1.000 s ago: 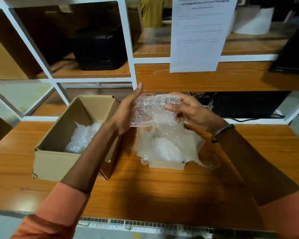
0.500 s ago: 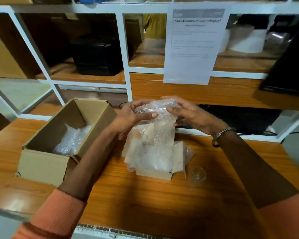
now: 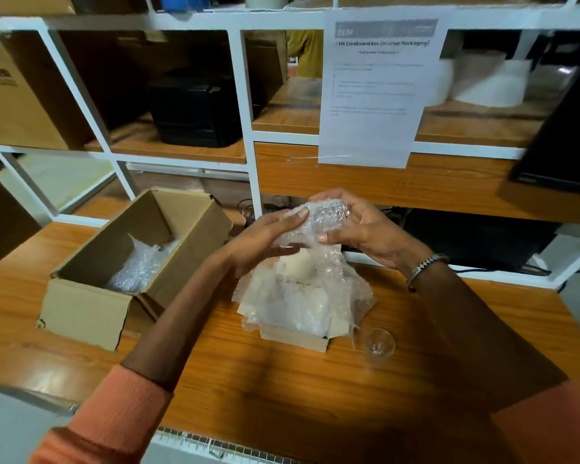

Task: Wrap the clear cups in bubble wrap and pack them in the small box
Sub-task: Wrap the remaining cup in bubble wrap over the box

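Observation:
Both hands hold a bubble-wrapped bundle (image 3: 325, 217) in the air above the table; a clear cup seems to be inside it. My left hand (image 3: 268, 237) cups it from the left and below, my right hand (image 3: 359, 226) grips its right end. A loose tail of the wrap hangs down onto a pile of bubble wrap sheets (image 3: 298, 296). A bare clear cup (image 3: 379, 343) stands on the table to the right of the pile. The small cardboard box (image 3: 84, 309) sits open at the left, with a wrapped bundle (image 3: 138, 266) inside.
The bubble wrap pile rests on a low cardboard tray (image 3: 295, 339). A white-framed shelf (image 3: 248, 142) rises behind the table with a black case (image 3: 195, 108), a large carton (image 3: 14, 95) and a hanging instruction sheet (image 3: 375, 92). The table's front edge (image 3: 215, 443) is close to me.
The bundle has been rolled tighter between my hands, and my left hand has closed under it. The view has tilted up, so the box and table sit lower in frame.

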Motion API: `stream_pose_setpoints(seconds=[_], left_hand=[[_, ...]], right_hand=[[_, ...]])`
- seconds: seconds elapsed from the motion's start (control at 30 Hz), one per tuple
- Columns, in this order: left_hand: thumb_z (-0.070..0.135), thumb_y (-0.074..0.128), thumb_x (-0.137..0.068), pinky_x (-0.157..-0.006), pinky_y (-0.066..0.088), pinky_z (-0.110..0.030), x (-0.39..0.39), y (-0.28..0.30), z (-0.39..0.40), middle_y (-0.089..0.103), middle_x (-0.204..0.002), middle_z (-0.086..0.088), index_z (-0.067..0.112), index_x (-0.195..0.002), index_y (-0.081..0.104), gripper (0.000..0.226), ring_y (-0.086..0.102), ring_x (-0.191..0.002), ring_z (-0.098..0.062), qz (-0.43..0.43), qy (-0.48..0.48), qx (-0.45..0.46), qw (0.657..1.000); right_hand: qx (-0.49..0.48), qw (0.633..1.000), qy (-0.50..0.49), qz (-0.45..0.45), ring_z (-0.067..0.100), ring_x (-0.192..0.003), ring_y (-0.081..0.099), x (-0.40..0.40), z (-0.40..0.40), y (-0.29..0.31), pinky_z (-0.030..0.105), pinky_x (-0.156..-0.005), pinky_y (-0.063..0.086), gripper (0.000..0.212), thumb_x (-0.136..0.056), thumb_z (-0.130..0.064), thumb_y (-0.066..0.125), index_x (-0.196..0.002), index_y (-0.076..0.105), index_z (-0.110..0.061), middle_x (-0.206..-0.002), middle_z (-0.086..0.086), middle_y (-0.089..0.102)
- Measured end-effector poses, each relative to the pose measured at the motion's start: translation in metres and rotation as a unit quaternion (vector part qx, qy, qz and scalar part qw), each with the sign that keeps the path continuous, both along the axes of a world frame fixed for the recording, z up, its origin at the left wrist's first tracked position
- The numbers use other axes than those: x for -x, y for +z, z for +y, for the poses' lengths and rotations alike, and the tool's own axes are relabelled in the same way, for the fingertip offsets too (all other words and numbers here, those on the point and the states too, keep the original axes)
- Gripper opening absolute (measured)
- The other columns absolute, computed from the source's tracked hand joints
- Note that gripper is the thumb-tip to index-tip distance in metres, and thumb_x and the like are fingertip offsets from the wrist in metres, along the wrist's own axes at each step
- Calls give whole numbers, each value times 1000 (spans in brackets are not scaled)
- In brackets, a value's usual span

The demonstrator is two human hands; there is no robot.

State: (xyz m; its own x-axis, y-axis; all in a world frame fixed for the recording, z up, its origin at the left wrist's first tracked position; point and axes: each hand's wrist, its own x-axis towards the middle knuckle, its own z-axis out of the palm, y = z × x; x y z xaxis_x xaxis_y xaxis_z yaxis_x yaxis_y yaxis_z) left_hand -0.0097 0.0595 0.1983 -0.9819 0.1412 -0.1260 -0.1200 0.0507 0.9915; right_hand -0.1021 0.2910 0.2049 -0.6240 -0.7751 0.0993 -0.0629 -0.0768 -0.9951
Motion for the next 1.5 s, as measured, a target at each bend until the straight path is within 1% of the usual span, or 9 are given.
stream_pose_setpoints(seconds=[0.13, 0.37, 0.47, 0.57, 0.67, 0.83, 1.1, 1.23, 1.5], left_hand=[[39, 82, -95, -99, 62, -47, 2, -16, 4, 73, -134, -8, 21, -132, 72, 43, 72, -122, -31, 31, 44, -72, 996], [3, 90, -82, -91, 63, -37, -8, -27, 8, 68, -138, -11, 17, -135, 70, 58, 70, -125, -30, 127, 84, -65, 986], [-3, 88, -80, -91, 63, -37, -11, -25, 9, 68, -139, -9, 15, -136, 69, 62, 70, -125, -28, 136, 89, -89, 983], [6, 86, -87, -95, 62, -38, -15, -27, 7, 65, -143, 0, 26, -145, 62, 66, 67, -128, -24, 143, 78, -89, 983], [34, 77, -96, -107, 56, -48, -16, -29, 2, 60, -151, -7, 30, -150, 57, 59, 62, -136, -31, 74, 59, -166, 982], [43, 78, -96, -89, 66, -38, -10, -27, 7, 69, -136, -18, 16, -138, 69, 51, 71, -121, -34, 6, 82, -142, 986], [6, 92, -79, -83, 65, -39, -14, -35, 1, 71, -131, -18, 8, -124, 70, 50, 74, -113, -35, 97, 138, -153, 974], [3, 93, -72, -82, 64, -37, -18, -41, 5, 74, -122, -11, 13, -115, 71, 49, 75, -109, -29, 132, 147, -135, 971], [23, 100, -67, -91, 63, -47, -18, -63, -6, 74, -118, -17, 1, -104, 69, 54, 73, -113, -34, 142, 169, -7, 975]], right_hand=[[6, 1000, -4, 6, 25, -125, 68, -2, 0, -6, 43, -97, 61, 67, -81, 4, 86, -139, 64, -22, -139, 3, 65], [-146, 989, -24, -23, 7, -124, 68, -7, -4, -9, 48, -108, 57, 65, -76, -73, 82, -135, 59, -56, -138, -19, 68], [-125, 991, -34, -40, 20, -119, 75, -8, -7, -13, 46, -95, 64, 80, -81, -56, 88, -149, 52, -36, -144, 1, 66], [-76, 996, -37, -9, 26, -116, 75, -11, -7, -14, 42, -88, 65, 53, -84, -38, 91, -131, 65, -38, -131, 2, 74], [-29, 999, -31, -6, 26, -122, 72, -8, -5, -16, 49, -95, 63, 60, -82, -14, 91, -134, 63, -28, -130, 1, 72], [-36, 999, -13, 38, 32, -131, 63, -9, -10, -16, 56, -103, 59, 68, -77, 6, 89, -133, 65, -25, -141, 9, 61], [-114, 993, -15, -16, 19, -137, 60, -9, -9, -23, 47, -103, 60, 86, -77, -64, 86, -152, 46, -55, -158, -2, 49], [-95, 989, -60, -94, 25, -130, 68, -6, -16, -40, 53, -103, 59, 116, -73, -61, 92, -165, 31, -26, -147, 8, 65], [-69, 985, -103, -123, 22, -115, 77, -16, -29, -71, 43, -91, 65, 62, -66, -46, 102, -116, 65, -49, -127, 3, 78]])
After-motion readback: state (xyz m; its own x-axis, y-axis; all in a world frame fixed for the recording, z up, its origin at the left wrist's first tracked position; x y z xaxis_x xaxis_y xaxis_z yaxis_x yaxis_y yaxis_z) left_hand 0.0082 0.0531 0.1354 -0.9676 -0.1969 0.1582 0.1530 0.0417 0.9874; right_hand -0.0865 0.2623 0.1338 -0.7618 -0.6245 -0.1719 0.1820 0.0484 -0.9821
